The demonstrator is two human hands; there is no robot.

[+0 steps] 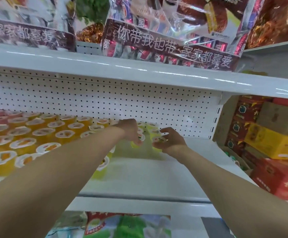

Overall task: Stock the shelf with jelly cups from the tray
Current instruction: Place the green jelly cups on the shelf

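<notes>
Rows of orange jelly cups (43, 133) with white fruit-print lids fill the left half of the white shelf (148, 176). Yellow-green jelly cups (154, 130) stand in a short row at the back centre, against the pegboard. My left hand (130, 130) reaches over that row, its fingers curled down around a yellow-green jelly cup (134, 145) that rests on the shelf. Just to the right, my right hand (171, 142) grips another yellow-green jelly cup (157, 139) at its lid, low over the shelf. No tray is in view.
The upper shelf edge (139, 69) overhangs the working space and carries large snack bags (165, 31). Red and yellow cartons (268, 140) are stacked to the right of the shelf upright. Packaged goods (127, 225) lie on the level below.
</notes>
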